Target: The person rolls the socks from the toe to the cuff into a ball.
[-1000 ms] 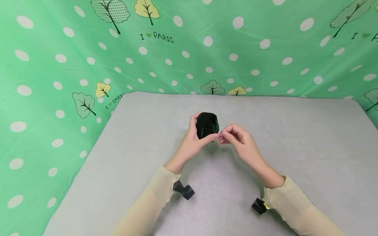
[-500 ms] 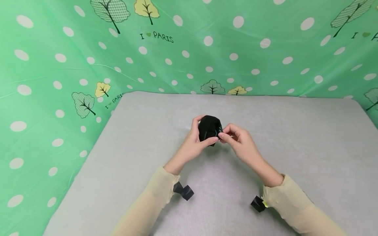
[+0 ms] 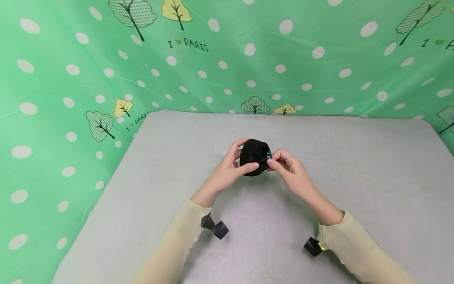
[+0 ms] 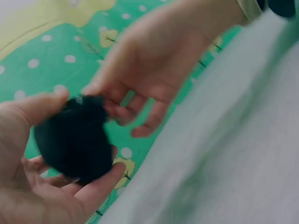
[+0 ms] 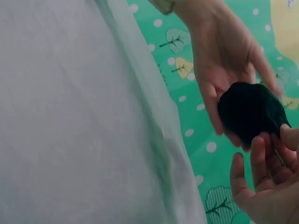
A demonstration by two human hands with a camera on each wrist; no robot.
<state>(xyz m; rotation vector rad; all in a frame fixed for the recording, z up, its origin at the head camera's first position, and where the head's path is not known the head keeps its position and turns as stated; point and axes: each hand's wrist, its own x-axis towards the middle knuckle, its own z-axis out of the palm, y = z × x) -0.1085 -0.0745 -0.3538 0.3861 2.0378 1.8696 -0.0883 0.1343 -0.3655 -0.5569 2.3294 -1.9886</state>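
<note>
A rounded black cloth bundle (image 3: 252,157), with small pale marks along its right edge, is held up over the middle of the table. The left hand (image 3: 228,169) grips it from the left, thumb across the near side and fingers behind. At its right edge the right hand (image 3: 292,169) pinches the cloth between thumb and index finger. In the left wrist view the bundle (image 4: 74,137) looks smooth and round, gathered at the top where both thumbs meet it. The right wrist view shows the bundle (image 5: 252,112) resting against the left hand's fingers, its far side hidden.
A grey table (image 3: 142,189) lies under both hands. Behind and to the left hangs a green cloth (image 3: 227,47) with white dots and printed trees. Black wrist cameras (image 3: 221,230) stick out from the cream sleeves (image 3: 351,244).
The bundle has shifted a little to the right and turned. The right hand, apart from it a second ago, has come to its edge and now pinches it. The left thumb lies lower across it.
</note>
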